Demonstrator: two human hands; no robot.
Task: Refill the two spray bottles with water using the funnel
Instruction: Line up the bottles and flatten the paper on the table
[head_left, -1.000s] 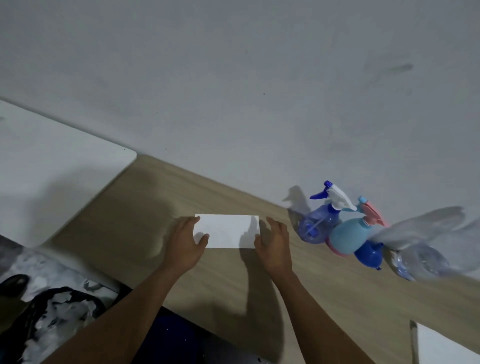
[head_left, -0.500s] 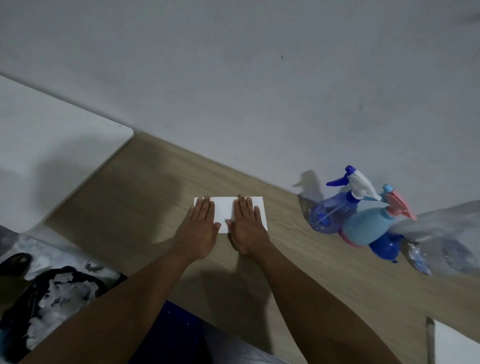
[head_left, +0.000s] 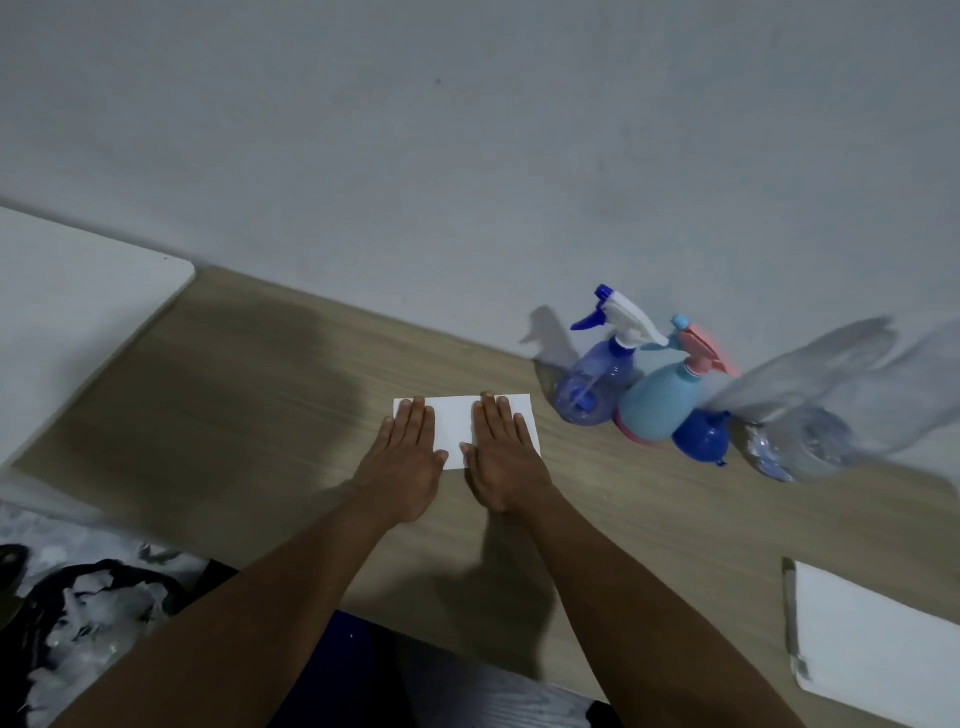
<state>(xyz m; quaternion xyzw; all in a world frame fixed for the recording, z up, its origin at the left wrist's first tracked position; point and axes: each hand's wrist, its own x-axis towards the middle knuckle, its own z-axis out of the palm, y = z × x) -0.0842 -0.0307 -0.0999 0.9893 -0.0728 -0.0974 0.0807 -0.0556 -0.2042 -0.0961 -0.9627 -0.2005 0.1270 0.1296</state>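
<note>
Left hand (head_left: 410, 460) and right hand (head_left: 504, 457) are pressed flat on white paper (head_left: 454, 428), fingers straight and together; translucent blue spray bottle (head_left: 597, 387), pale-blue spray bottle (head_left: 657, 408) and blue funnel (head_left: 701, 441) are set at 2 o'clock, nearer the right hand.

Bare forearms (head_left: 291, 587), left hand (head_left: 408, 465), right hand (head_left: 506, 462), dark blue garment (head_left: 353, 675)

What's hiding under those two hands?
A white sheet of paper lies flat on the wooden table, under the left hand and right hand. The hands cover parts of it, so anything on those parts can't be seen.
</note>
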